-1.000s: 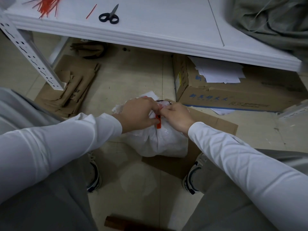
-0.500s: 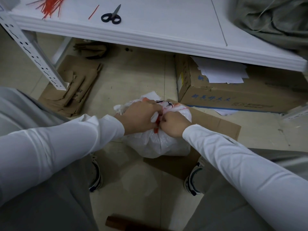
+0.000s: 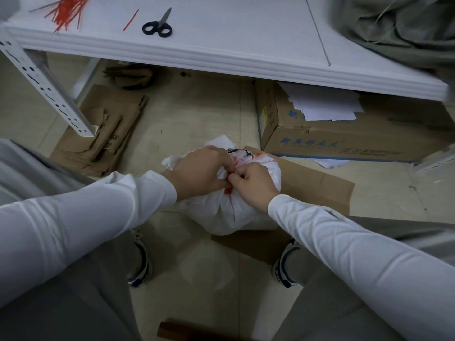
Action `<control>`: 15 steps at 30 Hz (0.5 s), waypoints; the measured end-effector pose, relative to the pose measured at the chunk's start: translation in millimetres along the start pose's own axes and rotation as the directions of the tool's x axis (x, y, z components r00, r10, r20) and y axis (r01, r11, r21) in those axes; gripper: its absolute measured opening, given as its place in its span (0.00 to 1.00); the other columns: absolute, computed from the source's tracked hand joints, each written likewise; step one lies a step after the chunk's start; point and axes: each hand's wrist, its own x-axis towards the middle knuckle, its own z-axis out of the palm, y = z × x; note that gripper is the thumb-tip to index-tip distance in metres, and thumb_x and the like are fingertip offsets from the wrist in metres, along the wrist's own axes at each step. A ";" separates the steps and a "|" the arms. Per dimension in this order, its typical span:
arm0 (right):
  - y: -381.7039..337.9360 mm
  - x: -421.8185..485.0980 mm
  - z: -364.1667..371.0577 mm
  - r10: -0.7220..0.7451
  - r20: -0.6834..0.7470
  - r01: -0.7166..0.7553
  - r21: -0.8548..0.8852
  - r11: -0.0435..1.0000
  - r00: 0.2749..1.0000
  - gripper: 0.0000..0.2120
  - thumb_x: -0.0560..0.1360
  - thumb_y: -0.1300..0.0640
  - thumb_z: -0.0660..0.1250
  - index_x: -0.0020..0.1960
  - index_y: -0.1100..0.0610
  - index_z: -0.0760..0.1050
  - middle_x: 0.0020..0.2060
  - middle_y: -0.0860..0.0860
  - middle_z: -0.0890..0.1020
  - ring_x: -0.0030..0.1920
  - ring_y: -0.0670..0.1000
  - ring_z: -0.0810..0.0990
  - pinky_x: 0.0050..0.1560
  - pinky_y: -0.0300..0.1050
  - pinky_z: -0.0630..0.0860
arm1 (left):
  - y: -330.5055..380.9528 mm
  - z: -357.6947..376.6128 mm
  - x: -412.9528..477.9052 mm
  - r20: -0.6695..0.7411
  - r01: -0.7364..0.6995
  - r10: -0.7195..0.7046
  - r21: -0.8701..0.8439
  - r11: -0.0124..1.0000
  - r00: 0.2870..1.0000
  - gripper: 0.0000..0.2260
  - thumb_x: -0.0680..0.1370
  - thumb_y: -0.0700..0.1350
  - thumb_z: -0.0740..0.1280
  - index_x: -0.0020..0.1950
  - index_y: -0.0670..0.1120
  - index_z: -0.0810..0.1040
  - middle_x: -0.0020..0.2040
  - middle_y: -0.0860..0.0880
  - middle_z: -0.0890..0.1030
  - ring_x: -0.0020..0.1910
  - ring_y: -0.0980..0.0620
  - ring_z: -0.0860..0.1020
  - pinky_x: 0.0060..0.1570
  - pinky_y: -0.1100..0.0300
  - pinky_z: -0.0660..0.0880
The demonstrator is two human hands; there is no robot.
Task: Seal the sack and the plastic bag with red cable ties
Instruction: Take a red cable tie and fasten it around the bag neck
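White, crinkled plastic bag (image 3: 229, 212) sits on flat cardboard (image 3: 320, 188) between the feet, bulging and round. Left hand (image 3: 202, 172) clutches its gathered neck; right hand (image 3: 253, 183) pinches the red tie (image 3: 227, 191) there, whose stub points toward the person.

Around the Work: Counter, Cardboard and Floor

A white counter (image 3: 234, 33) spans the top of the frame. Black-handled scissors (image 3: 157, 24) lie on it at upper centre, blades closed and pointing up and to the right. A white perforated metal post (image 3: 44, 87) slants down at the left. Under the counter, at the right, a brown cardboard box (image 3: 344, 141) with blue print lies on the tiled floor (image 3: 192, 119), with loose white papers (image 3: 325, 107) on top. A flat cardboard sheet (image 3: 320, 183) lies just in front of the box. At the left, torn brown cardboard (image 3: 105, 134) sits at the foot of the post. A dark wooden piece (image 3: 177, 332) shows at the bottom edge.
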 end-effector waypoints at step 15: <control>-8.3 23.0 -31.3 0.081 0.127 -0.062 -0.144 0.988 0.989 0.13 0.78 0.52 0.63 0.43 0.55 0.84 0.37 0.47 0.82 0.38 0.46 0.77 0.42 0.37 0.72 | -1.1 -8.7 6.3 -0.002 0.091 -0.093 0.221 0.971 0.996 0.12 0.73 0.57 0.68 0.56 0.59 0.81 0.61 0.54 0.78 0.57 0.49 0.76 0.56 0.53 0.73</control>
